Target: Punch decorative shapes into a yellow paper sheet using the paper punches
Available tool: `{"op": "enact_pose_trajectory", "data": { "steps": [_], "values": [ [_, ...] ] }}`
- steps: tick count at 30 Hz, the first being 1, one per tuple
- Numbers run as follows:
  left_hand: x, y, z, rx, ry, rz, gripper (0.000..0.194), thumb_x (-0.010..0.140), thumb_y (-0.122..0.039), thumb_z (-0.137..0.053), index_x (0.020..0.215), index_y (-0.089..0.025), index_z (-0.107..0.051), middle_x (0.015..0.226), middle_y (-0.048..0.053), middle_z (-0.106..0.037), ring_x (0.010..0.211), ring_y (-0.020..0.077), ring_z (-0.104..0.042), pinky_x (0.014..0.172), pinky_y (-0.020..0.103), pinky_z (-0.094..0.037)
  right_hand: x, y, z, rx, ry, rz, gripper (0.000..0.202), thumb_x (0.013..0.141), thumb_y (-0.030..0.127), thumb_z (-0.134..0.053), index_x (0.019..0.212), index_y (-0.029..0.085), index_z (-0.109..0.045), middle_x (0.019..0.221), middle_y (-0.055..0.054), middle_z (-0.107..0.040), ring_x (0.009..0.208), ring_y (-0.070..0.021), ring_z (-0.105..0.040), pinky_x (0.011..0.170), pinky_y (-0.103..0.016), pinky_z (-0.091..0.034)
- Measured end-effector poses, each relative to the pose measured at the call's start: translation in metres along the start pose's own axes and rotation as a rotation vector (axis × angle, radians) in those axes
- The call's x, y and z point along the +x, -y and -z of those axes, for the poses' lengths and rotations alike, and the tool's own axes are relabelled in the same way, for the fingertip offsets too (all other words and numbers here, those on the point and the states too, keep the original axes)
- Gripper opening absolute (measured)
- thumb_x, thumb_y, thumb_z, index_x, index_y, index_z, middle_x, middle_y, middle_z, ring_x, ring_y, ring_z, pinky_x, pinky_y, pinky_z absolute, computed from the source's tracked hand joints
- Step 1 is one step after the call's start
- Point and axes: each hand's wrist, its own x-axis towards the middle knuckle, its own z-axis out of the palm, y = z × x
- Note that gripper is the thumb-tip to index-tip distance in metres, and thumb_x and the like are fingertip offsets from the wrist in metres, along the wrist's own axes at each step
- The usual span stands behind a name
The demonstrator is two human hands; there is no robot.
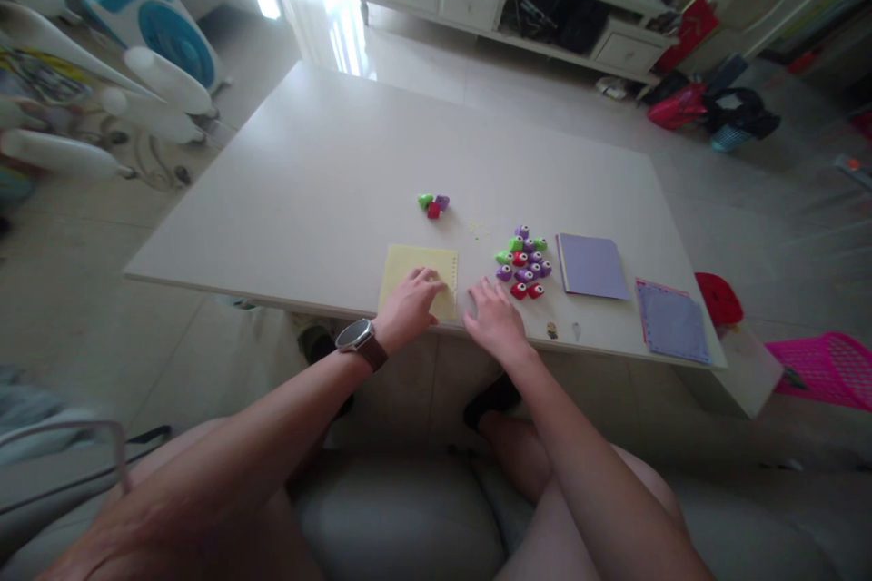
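Yellow sheet [393,277] under left fingers [423,275], dotted pattern down its right edge. White tabletop [327,163] all round. Ahead of left fingers: small cluster [434,208], green, purple, red. Pale yellow bits [476,236] ahead of right fingers [485,288]. Just right of those fingers: bigger cluster [523,273], purple, green, red, white eye-like spots with dark centers. Further right: plain purple stack [594,267], yellowish left edge.

- White table [327,172], mid-frame
- Yellow sheet [401,270], bottom centre
- Three coloured pieces [434,205], centre
- Pale bits [475,231], right of those
- Green, purple, red cluster [524,261], centre-right
- Purple stack [592,266], right
- Bluish-purple sheets [673,320], lower right
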Motion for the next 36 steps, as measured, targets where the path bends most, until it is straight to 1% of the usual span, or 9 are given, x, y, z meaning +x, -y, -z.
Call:
{"op": "enact_pose_trajectory", "data": {
  "steps": [7,13,20,25,29,32,36],
  "values": [
    [0.0003,-0.0003,-0.0003,-0.001,0.001,0.004,0.057,0.073,-0.012,-0.087,0.127,-0.020,-0.071,0.136,0.013,-0.063,0.136,0.0306,-0.052,0.116,0.043,-0.048,-0.0016,0.0050,0.0003,-0.042,0.029,0.000,0.048,0.098,0.029,-0.054,0.143,0.014,-0.059,0.170,-0.022,-0.036,0.158,-0.0397,-0.031,0.120,-0.052,-0.038],
    [0.0005,0.0005,-0.0012,0.005,0.003,0.001,0.057,0.073,-0.014,-0.088,0.128,-0.018,-0.071,0.137,0.014,-0.063,0.136,0.0313,-0.051,0.117,0.043,-0.048,-0.0024,0.0074,-0.0011,-0.065,0.042,0.000,0.051,0.098,0.028,-0.053,0.145,0.011,-0.056,0.171,-0.025,-0.032,0.158,-0.0448,-0.028,0.118,-0.053,-0.039],
    [0.0009,0.0008,-0.0014,0.009,0.009,0.005,0.056,0.073,-0.013,-0.087,0.127,-0.020,-0.072,0.139,0.013,-0.062,0.137,0.0314,-0.051,0.117,0.044,-0.048,-0.0026,0.0080,-0.0027,-0.070,0.045,-0.001,0.051,0.098,0.028,-0.052,0.146,0.012,-0.056,0.171,-0.024,-0.031,0.159,-0.0439,-0.028,0.118,-0.055,-0.039],
    [0.0009,0.0003,-0.0008,0.011,0.010,0.001,0.056,0.073,-0.013,-0.087,0.127,-0.019,-0.072,0.139,0.014,-0.062,0.135,0.0314,-0.052,0.115,0.043,-0.049,-0.0017,0.0073,-0.0054,-0.055,0.025,-0.010,0.050,0.097,0.029,-0.053,0.145,0.015,-0.057,0.171,-0.021,-0.033,0.159,-0.0420,-0.029,0.119,-0.055,-0.039],
    [0.0008,0.0002,-0.0011,0.010,0.005,0.003,0.056,0.074,-0.012,-0.087,0.127,-0.018,-0.072,0.140,0.015,-0.062,0.135,0.0321,-0.052,0.115,0.044,-0.049,-0.0019,0.0076,-0.0058,-0.057,0.028,-0.005,0.051,0.098,0.029,-0.053,0.146,0.013,-0.056,0.171,-0.024,-0.032,0.159,-0.0436,-0.028,0.118,-0.056,-0.039],
    [0.0008,-0.0001,-0.0009,0.011,0.007,0.000,0.056,0.074,-0.012,-0.087,0.127,-0.015,-0.072,0.140,0.016,-0.062,0.135,0.0329,-0.052,0.115,0.044,-0.050,-0.0020,0.0081,-0.0052,-0.061,0.031,-0.007,0.051,0.098,0.029,-0.053,0.146,0.013,-0.056,0.171,-0.023,-0.032,0.159,-0.0434,-0.027,0.118,-0.056,-0.040],
    [0.0007,-0.0006,-0.0001,0.008,0.011,-0.001,0.057,0.074,-0.012,-0.087,0.128,-0.017,-0.072,0.140,0.016,-0.062,0.135,0.0324,-0.052,0.114,0.044,-0.050,-0.0019,0.0089,-0.0044,-0.070,0.043,-0.004,0.051,0.098,0.029,-0.052,0.146,0.011,-0.056,0.171,-0.025,-0.030,0.159,-0.0458,-0.026,0.117,-0.056,-0.040]
  ]
}}
